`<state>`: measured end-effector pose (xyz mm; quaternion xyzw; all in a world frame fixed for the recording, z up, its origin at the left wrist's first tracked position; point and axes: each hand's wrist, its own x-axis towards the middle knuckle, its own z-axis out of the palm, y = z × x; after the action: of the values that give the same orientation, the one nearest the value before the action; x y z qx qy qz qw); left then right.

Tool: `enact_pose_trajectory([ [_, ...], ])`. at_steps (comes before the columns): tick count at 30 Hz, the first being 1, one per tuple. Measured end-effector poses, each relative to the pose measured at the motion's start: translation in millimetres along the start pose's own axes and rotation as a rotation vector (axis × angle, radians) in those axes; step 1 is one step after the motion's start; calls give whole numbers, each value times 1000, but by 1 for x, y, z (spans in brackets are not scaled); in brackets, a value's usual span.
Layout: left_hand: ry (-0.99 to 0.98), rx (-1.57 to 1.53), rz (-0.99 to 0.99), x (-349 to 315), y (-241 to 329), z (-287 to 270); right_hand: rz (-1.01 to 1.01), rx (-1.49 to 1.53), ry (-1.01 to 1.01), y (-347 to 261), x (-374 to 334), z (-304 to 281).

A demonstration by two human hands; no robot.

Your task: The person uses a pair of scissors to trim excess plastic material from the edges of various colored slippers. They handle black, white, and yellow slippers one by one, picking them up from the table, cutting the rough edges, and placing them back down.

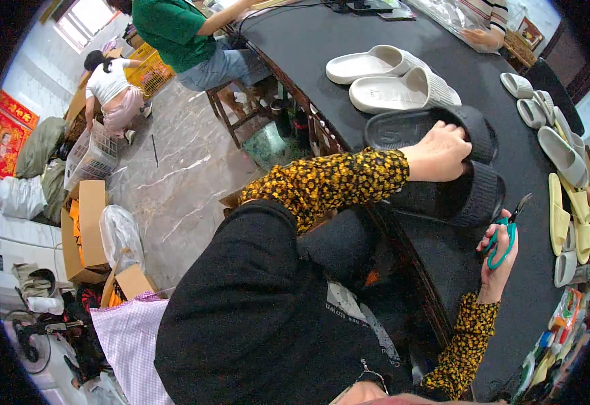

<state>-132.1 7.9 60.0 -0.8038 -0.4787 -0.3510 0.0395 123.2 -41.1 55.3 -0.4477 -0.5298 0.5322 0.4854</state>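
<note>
Left hand (440, 152): fingers curled in over the black slippers (437, 199); whether pinching anything, cannot tell.
Right hand (497, 270): wrapped round teal-handled scissors (510, 241), blades pointing away from the body.
Scissor handling: probably best with the slipper steadied, tips clear of strap and fingers.
Black slippers: pair on dark table (524, 158), under and beside the left hand; nearer one just beside the blades.

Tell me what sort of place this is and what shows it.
Probably a small workshop or packing room for footwear: ribbed black slide slippers lie on a long, dark table, the right hand holds teal-handled metal scissors, and an open brown cardboard box stands off to the left.
</note>
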Motion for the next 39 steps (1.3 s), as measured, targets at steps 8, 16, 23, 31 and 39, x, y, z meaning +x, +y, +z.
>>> enact_pose_trajectory([
  [8,171,157,47,-12,3,-74,-181,-112,-48,-4,-1,-3],
  [16,120,200,-29,-40,3,-83,-201,-284,-170,2,-13,-5],
  [23,198,141,-148,-57,-6,-82,-370,-520,-256,-7,-9,3],
  [31,175,-4,-198,-54,1,-70,-340,-617,-351,-20,-10,4],
  [39,163,54,-132,-52,11,-59,-466,-647,-316,-7,-11,0],
])
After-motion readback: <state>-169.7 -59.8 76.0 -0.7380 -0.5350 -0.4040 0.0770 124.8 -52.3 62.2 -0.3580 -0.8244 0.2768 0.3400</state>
